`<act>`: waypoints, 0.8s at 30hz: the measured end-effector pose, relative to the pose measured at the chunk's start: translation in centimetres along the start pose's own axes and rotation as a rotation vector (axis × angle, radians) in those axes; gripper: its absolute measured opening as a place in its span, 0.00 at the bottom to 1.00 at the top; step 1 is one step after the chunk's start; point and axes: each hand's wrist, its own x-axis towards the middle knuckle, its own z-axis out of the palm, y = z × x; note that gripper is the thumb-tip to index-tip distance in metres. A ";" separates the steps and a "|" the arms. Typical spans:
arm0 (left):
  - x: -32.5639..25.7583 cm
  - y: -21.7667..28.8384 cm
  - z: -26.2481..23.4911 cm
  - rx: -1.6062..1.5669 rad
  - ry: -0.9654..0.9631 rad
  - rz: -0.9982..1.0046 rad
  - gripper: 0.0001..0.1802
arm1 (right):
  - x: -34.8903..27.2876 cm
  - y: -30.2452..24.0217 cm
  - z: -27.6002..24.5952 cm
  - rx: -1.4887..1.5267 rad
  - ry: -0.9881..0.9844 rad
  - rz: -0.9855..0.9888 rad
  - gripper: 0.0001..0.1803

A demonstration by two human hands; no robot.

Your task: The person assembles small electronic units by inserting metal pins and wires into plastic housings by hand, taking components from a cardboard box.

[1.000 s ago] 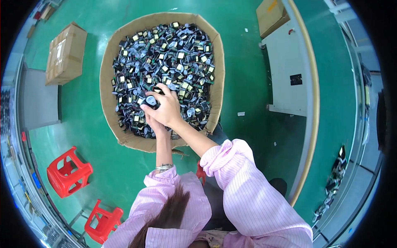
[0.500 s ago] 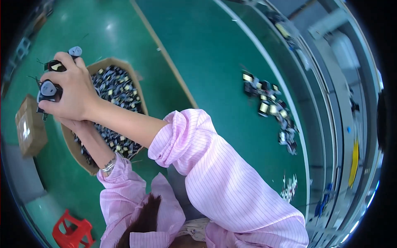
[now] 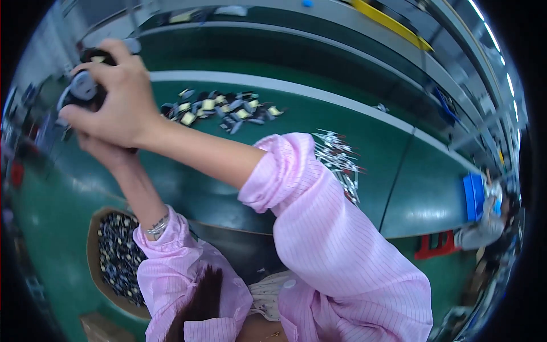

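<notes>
Green floor and a long green table make most of the room, and the table has a white strip along its far side. At the upper left, held up before the table's left end, is a bunch of small parts, black and grey, somewhat blurred; 2 smooth grey rounded caps and 1 pale square show among them. The right hand grips this bunch with bent, spread fingers, its thumb pressed at the near side. The left hand is below it; its fingers are hidden, so I cannot tell how they are closed. These hands and the right forearm cover some of the table. Behind the forearm lie a loose pile of similar parts with pale yellow squares, and a heap of thin, shiny sticks, white and reddish. On the floor, a brown cardboard box is full of dark parts. At the right, a person sits on a red stool, near a blue bin. Pink sleeves are of soft, striped, wrinkled cloth.
</notes>
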 end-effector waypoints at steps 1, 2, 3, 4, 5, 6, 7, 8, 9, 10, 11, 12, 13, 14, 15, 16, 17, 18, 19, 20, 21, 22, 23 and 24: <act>-0.6 -0.1 2.6 -0.006 -0.052 0.009 0.16 | 0.7 0.6 -3.9 -0.088 0.017 -0.001 0.29; -1.3 -0.2 5.3 -0.015 -0.104 0.017 0.16 | 1.1 1.5 -7.6 -0.140 0.059 0.031 0.29; -0.5 1.6 6.8 -0.005 -0.125 0.075 0.16 | 1.8 0.5 -9.4 -0.158 0.088 0.034 0.28; -2.3 1.1 9.5 -0.039 -0.183 0.024 0.16 | 1.9 1.0 -12.6 -0.222 0.146 0.043 0.26; -4.9 0.3 12.3 -0.072 -0.240 -0.026 0.16 | 1.8 1.4 -16.0 -0.261 0.191 0.048 0.25; -7.8 -0.1 15.1 -0.062 -0.330 -0.057 0.16 | 1.4 1.6 -19.8 -0.331 0.231 0.093 0.23; -10.4 -0.3 17.6 -0.052 -0.422 -0.084 0.15 | 1.1 1.9 -23.1 -0.364 0.287 0.156 0.23; -13.0 -0.7 20.1 -0.079 -0.512 -0.143 0.15 | 0.8 2.0 -26.7 -0.458 0.311 0.132 0.22; -15.3 -1.0 22.2 -0.099 -0.595 -0.195 0.14 | 0.3 2.2 -29.6 -0.559 0.352 0.164 0.22; -18.4 -0.6 24.5 -0.134 -0.671 -0.250 0.14 | -0.3 2.3 -33.0 -0.586 0.410 0.236 0.23; -21.4 -0.2 26.6 -0.169 -0.745 -0.305 0.14 | -1.2 2.2 -36.4 -0.660 0.465 0.281 0.24; -24.3 -0.5 28.6 -0.175 -0.826 -0.362 0.14 | -2.0 2.2 -39.9 -0.701 0.516 0.311 0.23; -26.7 -1.2 30.3 -0.170 -0.893 -0.409 0.14 | -2.3 1.9 -42.5 -0.725 0.560 0.342 0.23; -29.2 -1.7 32.0 -0.257 -0.917 -0.458 0.15 | -2.9 1.5 -45.0 -0.781 0.596 0.386 0.23; -32.3 -1.9 33.7 -0.255 -0.953 -0.539 0.16 | -3.5 0.8 -47.9 -0.846 0.639 0.437 0.23; -35.1 -2.1 35.3 -0.227 -1.018 -0.557 0.17 | -4.3 0.2 -50.8 -0.842 0.663 0.425 0.22; -37.9 -2.2 36.7 -0.198 -1.081 -0.572 0.18 | -5.1 0.0 -53.4 -0.842 0.753 0.396 0.21; -40.9 -2.9 37.9 -0.190 -1.088 -0.557 0.19 | -5.8 -0.4 -55.9 -0.958 0.788 0.449 0.21; -43.6 -2.3 38.9 -0.180 -1.099 -0.544 0.21 | -6.7 -1.3 -58.5 -1.076 0.827 0.506 0.21; -46.3 -1.7 39.7 -0.163 -1.169 -0.600 0.22 | -7.6 -2.2 -61.0 -1.098 0.848 0.523 0.22; -49.7 0.3 40.3 -0.099 -1.234 -0.661 0.22 | -9.0 -4.2 -64.2 -1.148 0.891 0.541 0.23; -51.9 0.5 41.0 -0.102 -1.269 -0.648 0.22 | -9.4 -5.2 -66.1 -1.163 0.912 0.603 0.25; -53.9 0.6 41.7 -0.105 -1.303 -0.635 0.23 | -9.9 -5.8 -67.8 -1.213 0.930 0.621 0.26; -56.2 0.8 42.4 -0.186 -1.315 -0.646 0.23 | -10.5 -6.7 -69.7 -1.259 0.950 0.669 0.26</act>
